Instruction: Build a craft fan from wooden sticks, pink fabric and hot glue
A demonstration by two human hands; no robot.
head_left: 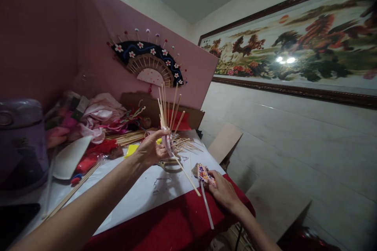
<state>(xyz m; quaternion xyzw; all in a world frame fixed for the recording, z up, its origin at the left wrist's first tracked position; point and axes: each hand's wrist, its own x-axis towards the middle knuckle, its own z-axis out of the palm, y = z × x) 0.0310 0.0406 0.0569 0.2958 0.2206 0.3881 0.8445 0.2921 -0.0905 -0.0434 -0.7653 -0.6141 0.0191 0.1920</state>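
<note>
My left hand [154, 147] is raised over the table, its thumb and fingers closed on a small fan frame of thin bamboo sticks [168, 111]. The sticks spread upward from a pale pink patterned piece [167, 144] at their base. One longer stick [186, 175] slants down to the right from the frame. At the table's right edge, my right hand [224, 190] grips a flower-patterned glue gun [205, 175]. A translucent glue stick [207, 208] sticks out from it toward me. Scissors [171, 168] lie below my left hand, partly hidden.
White paper [126, 196] covers the red tablecloth [165, 223]. Loose sticks [188, 145], yellow paper [131, 150] and a heap of pink cloth [103, 108] lie about. A decorated black fan [150, 53] is on the pink board [188, 59]. A purple container [22, 141] stands left.
</note>
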